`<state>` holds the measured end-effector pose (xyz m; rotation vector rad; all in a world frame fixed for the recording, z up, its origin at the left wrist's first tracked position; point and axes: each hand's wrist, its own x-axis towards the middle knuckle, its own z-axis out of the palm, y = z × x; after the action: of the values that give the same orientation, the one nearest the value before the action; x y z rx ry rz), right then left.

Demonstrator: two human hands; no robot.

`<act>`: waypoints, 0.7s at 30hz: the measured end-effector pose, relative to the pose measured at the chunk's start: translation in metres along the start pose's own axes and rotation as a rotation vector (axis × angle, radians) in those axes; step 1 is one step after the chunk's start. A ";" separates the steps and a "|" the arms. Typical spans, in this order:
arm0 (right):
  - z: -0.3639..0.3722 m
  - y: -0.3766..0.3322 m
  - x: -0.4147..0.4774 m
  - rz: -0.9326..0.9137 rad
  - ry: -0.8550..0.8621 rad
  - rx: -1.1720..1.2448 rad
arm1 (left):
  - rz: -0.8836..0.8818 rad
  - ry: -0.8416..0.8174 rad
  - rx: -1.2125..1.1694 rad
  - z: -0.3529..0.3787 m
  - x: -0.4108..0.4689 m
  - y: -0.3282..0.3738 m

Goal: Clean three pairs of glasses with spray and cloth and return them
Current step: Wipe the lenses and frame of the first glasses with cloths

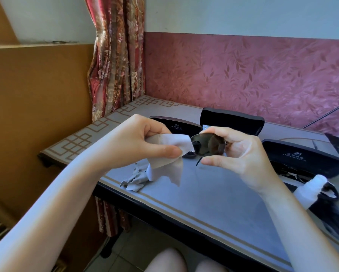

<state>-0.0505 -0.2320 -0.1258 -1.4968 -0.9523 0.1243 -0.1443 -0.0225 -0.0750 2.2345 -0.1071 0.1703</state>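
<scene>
Head view: the right hand point(237, 152) pinches dark-lensed sunglasses point(208, 145) above the tabletop point(213, 195); the left hand point(143, 142) grips a pale cloth point(170, 152) just beside the lens; both forearms reach forward.

Bright, soft daylight, source unclear. Glossy surface point(213, 197) carries pale sheen and reflections. Soft shadows below forearms. Wide-angle bowing at frame edges. Focus sharp centrally, slight softness at borders.

My white cloth point(170, 152), dark brown-tinted glasses point(208, 144), black cases point(302, 156), a grey table point(213, 193) with tan fretwork border.
</scene>
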 end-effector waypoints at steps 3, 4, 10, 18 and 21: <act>0.001 0.000 0.000 0.001 0.001 0.015 | 0.016 -0.008 -0.029 -0.002 -0.002 -0.001; 0.001 0.000 0.000 0.001 0.002 0.014 | 0.020 -0.011 -0.036 -0.003 -0.002 -0.001; 0.000 -0.001 -0.001 0.001 0.020 0.027 | -0.020 -0.068 -0.097 -0.016 -0.006 -0.010; 0.000 -0.003 -0.001 0.016 0.016 0.053 | -0.026 -0.073 -0.138 -0.021 -0.009 -0.018; -0.003 -0.004 0.000 0.008 0.008 0.021 | -0.033 -0.070 -0.129 -0.017 -0.008 -0.015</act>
<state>-0.0508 -0.2353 -0.1217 -1.4810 -0.9366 0.1336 -0.1517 0.0003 -0.0776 2.1121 -0.1162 0.0648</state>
